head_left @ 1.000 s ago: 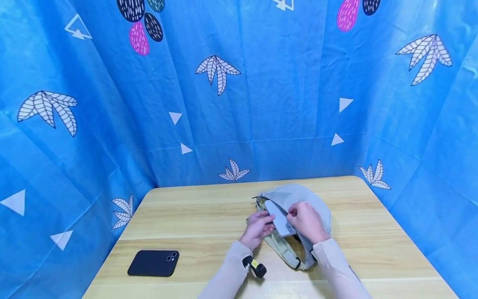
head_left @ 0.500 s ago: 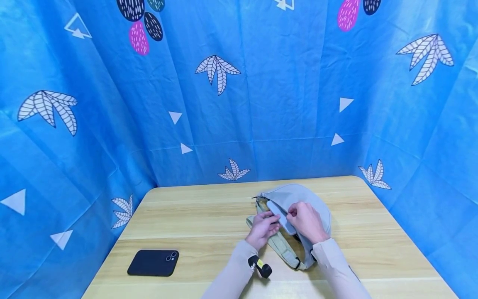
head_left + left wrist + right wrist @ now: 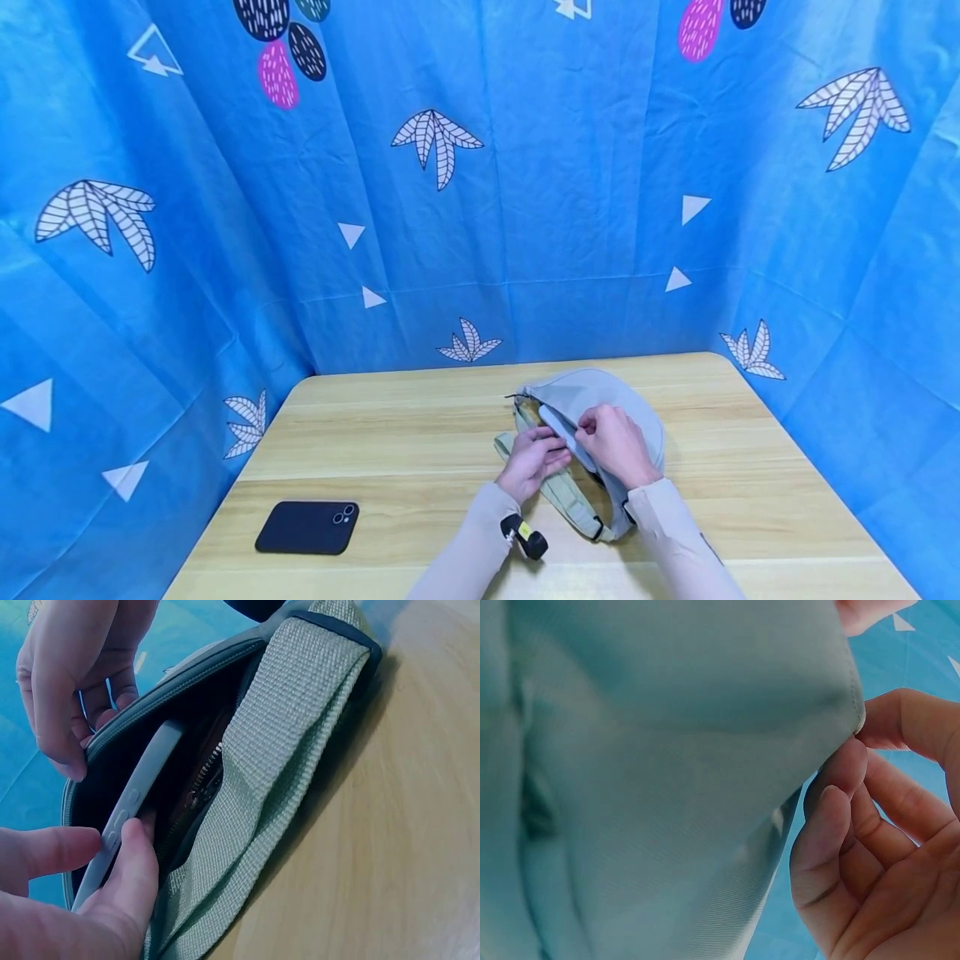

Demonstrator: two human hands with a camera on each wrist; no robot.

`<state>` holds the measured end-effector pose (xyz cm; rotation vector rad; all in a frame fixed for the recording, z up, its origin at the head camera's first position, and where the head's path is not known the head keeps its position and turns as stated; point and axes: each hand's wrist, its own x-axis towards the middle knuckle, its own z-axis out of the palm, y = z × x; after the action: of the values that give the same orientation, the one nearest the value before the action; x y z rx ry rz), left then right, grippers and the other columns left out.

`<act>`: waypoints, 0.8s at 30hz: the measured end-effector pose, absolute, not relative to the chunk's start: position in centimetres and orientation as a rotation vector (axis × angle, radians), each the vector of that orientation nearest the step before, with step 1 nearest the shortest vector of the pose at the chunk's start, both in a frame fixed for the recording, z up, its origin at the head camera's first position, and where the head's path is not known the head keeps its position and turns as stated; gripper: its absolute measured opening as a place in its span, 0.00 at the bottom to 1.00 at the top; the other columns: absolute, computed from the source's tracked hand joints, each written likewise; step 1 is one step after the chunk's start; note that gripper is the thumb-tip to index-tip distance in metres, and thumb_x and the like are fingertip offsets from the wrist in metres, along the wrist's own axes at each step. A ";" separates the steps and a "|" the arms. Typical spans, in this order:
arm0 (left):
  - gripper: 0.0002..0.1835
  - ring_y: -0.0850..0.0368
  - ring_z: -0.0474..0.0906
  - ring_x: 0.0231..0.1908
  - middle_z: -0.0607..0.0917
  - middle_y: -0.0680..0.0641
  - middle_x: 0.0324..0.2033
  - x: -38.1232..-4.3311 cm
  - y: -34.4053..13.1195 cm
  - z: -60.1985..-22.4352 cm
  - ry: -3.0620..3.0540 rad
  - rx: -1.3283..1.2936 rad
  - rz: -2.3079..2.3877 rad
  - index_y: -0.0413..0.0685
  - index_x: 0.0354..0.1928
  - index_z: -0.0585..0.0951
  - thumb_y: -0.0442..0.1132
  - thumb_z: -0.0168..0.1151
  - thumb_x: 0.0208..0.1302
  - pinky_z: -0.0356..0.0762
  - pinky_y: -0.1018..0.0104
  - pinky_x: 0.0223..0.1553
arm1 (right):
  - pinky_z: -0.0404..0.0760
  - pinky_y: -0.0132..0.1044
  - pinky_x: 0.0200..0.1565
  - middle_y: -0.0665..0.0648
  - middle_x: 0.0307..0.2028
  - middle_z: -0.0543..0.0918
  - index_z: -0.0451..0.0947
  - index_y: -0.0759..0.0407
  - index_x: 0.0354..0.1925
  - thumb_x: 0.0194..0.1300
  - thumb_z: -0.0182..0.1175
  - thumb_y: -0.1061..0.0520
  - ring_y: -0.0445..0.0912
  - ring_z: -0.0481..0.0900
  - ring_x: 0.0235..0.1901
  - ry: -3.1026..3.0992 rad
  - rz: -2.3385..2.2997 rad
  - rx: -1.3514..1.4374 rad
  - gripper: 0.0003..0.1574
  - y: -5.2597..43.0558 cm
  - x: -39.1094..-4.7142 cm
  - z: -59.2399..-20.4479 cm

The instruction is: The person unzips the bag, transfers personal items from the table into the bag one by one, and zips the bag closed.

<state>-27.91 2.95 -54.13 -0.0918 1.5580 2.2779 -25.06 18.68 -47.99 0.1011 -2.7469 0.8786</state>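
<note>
A grey waist bag (image 3: 633,404) lies on the table with its zipped mouth spread apart. My left hand (image 3: 534,462) pinches a pale phone (image 3: 141,778) between thumb and finger. The phone stands on edge, partly inside the bag's mouth, its side buttons showing in the left wrist view. My right hand (image 3: 618,446) pinches the edge of the bag's opening and holds it up; the right wrist view shows its thumb and fingertips at the fabric edge (image 3: 847,712). The far part of the phone is hidden in the bag.
A pale green webbing strap (image 3: 573,508) loops in front of the bag, with a black buckle. A dark phone (image 3: 307,527) lies at the table's left, camera side up. Blue patterned cloth (image 3: 570,208) hangs behind and on both sides of the wooden table (image 3: 405,433).
My left hand has moved right with the pale phone, tilting it upright and sinking it deeper into the bag, so less of it shows. My right hand has stayed on the bag's edge.
</note>
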 end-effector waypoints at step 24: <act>0.14 0.58 0.87 0.33 0.88 0.45 0.33 -28.1 3.4 -53.9 1.587 -0.080 2.284 0.35 0.51 0.75 0.23 0.63 0.64 0.89 0.65 0.45 | 0.79 0.40 0.30 0.49 0.26 0.87 0.87 0.54 0.28 0.58 0.66 0.63 0.42 0.79 0.25 -2.742 0.891 0.117 0.05 18.7 -25.0 -47.8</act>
<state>-28.05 3.41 -53.90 -0.0797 1.5865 2.2836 -25.04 18.74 -47.84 0.1170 -2.7417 0.8912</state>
